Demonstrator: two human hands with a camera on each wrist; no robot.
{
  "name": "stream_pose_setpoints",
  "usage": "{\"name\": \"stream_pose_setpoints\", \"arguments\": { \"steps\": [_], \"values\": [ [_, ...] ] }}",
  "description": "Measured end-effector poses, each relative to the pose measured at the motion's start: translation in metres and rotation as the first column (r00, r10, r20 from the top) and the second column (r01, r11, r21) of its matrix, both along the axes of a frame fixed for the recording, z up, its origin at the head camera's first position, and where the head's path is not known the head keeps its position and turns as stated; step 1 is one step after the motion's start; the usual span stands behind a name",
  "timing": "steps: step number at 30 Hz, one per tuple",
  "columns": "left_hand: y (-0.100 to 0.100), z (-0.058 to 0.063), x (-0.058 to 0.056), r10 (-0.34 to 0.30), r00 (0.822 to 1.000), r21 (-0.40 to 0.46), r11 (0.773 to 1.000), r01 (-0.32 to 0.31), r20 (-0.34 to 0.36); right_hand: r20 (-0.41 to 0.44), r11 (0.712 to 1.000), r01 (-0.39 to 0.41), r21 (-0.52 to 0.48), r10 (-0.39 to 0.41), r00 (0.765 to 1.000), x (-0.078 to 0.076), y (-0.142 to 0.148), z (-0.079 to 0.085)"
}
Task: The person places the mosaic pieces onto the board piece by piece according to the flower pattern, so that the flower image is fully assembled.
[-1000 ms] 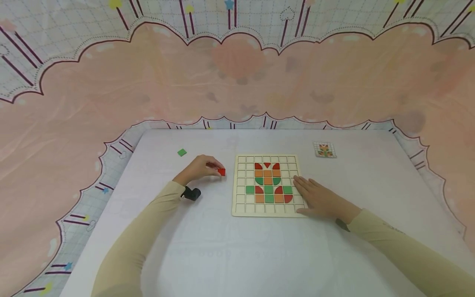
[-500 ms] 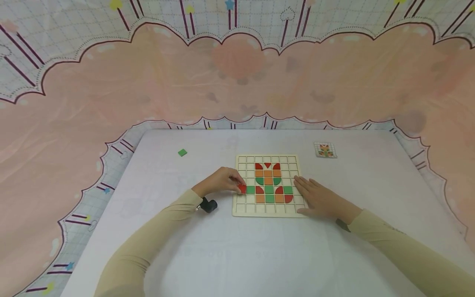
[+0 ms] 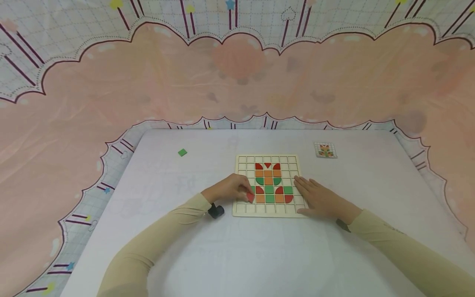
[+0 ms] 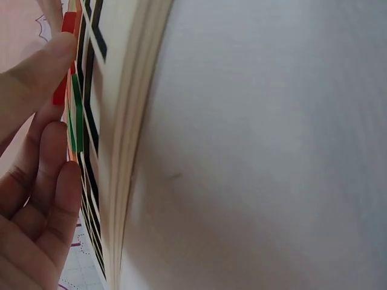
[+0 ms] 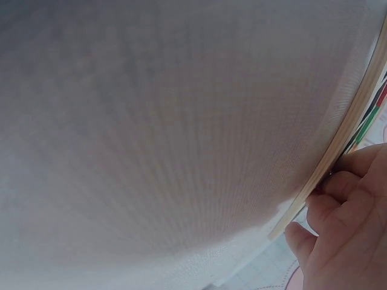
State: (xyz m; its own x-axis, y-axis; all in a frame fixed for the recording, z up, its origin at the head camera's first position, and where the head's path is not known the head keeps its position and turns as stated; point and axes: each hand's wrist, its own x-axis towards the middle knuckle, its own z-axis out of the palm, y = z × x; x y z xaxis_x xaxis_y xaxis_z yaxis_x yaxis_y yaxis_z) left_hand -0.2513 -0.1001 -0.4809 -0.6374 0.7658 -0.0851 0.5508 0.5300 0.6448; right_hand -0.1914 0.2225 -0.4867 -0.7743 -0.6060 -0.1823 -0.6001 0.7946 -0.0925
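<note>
In the head view, my left hand (image 3: 231,187) pinches a small red tile (image 3: 250,198) between thumb and fingers at the left of the lower orange tile row. The wooden grid board (image 3: 289,161) bears red, orange and green tiles in a flower-like pattern. In the left wrist view the red tile (image 4: 59,93) is seen edge-on at the board's face, partly behind the thumb, close to a green tile (image 4: 77,115). My right hand (image 3: 320,199) rests with extended fingers on the board's right edge; the right wrist view shows its fingers at the wooden rim (image 5: 326,160).
A loose green square tile (image 3: 182,152) lies at the back left of the white table (image 3: 237,255). At the back right is a small pattern card (image 3: 325,150) with a similar flower. A patterned peach cloth (image 3: 167,86) hangs behind the table.
My left hand has carried the red tile right and toward me, from beside the board onto its lower left part. The right hand has stayed at the board's right edge.
</note>
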Motion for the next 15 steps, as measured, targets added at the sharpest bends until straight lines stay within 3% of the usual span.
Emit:
{"name": "stream_pose_setpoints", "arguments": {
  "steps": [15],
  "values": [
    [0.0059, -0.0022, 0.0020, 0.010, 0.999, -0.031, 0.999, -0.011, -0.033, 0.006, 1.000, 0.000, -0.013, 0.000, 1.000, 0.0019, -0.0002, 0.0017]
  ]
}}
